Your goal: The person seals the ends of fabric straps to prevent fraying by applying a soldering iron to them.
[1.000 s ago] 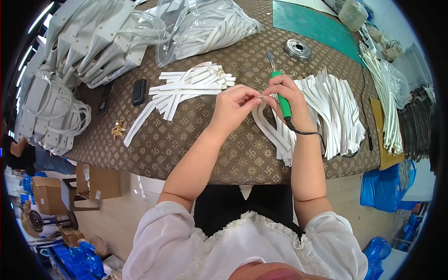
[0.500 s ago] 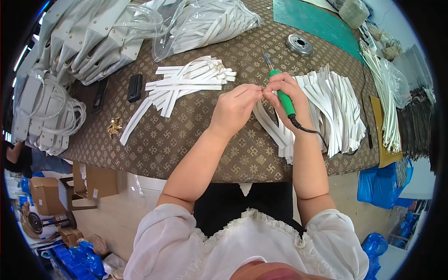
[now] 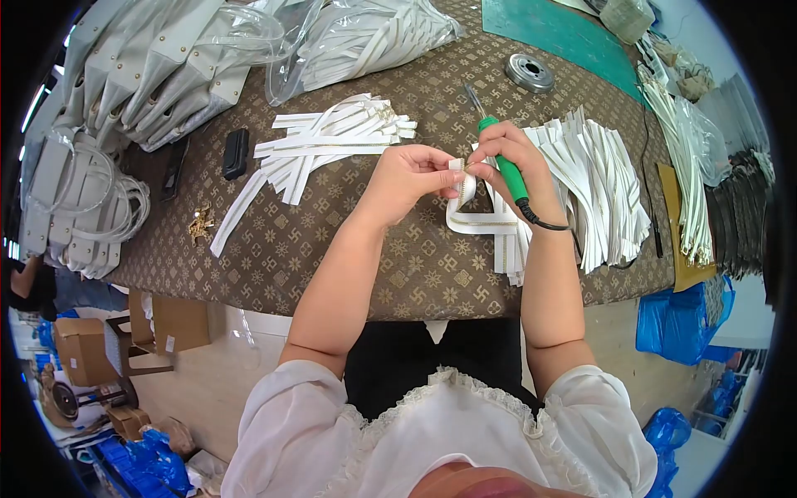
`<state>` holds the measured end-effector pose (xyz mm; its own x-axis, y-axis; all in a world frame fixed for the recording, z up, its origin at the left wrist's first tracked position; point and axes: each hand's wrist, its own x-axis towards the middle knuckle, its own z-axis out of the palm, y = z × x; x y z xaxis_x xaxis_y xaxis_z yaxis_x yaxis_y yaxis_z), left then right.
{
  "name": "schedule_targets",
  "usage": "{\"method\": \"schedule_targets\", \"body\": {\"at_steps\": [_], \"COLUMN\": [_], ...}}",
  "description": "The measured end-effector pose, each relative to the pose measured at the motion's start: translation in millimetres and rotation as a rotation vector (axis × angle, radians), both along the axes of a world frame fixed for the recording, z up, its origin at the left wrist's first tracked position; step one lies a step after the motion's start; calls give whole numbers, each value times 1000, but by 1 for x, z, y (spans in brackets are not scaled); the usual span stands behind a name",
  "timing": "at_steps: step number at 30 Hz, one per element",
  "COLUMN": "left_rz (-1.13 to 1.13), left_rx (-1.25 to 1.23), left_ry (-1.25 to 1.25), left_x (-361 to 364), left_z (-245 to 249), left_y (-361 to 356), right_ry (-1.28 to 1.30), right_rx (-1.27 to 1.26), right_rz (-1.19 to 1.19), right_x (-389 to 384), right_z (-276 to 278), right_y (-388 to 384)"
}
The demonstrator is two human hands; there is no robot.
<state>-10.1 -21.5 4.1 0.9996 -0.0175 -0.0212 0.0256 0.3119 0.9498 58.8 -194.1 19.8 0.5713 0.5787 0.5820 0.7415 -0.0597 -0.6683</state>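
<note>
My left hand (image 3: 413, 180) pinches the end of a white zipper strip (image 3: 476, 222) with gold teeth, which curls down to the table. My right hand (image 3: 521, 170) holds a green soldering iron (image 3: 510, 178), its metal tip pointing up and away, and its fingertips meet the strip's end. Whether a small part sits between them is too small to tell. A pile of white zipper strips (image 3: 320, 145) lies left of my hands. A larger bundle of strips (image 3: 598, 187) lies beside my right wrist.
On the patterned table (image 3: 349, 257) are a black case (image 3: 236, 154), small gold pieces (image 3: 200, 223), a round metal dish (image 3: 530, 73) and a green mat (image 3: 564, 41). White bags (image 3: 166, 66) stand at the upper left. Another person's arm (image 3: 26, 275) shows at the far left.
My left hand has turned and now holds up the strip's end, with its gold teeth visible. The strip has risen into a loop. My right hand still holds the iron, slightly shifted.
</note>
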Motion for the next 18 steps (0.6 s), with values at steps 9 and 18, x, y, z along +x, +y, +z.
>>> {"method": "schedule_targets", "body": {"at_steps": [9, 18], "left_rz": [-20, 106], "left_rx": [30, -411], "left_ry": [-19, -138], "left_x": [2, 0], "left_z": [-10, -14], "left_y": [3, -19], "right_ry": [-55, 102], "right_rx": [-17, 40], "right_rz": [-28, -124], "right_x": [-4, -17], "right_z": [2, 8], "right_y": [2, 8]}}
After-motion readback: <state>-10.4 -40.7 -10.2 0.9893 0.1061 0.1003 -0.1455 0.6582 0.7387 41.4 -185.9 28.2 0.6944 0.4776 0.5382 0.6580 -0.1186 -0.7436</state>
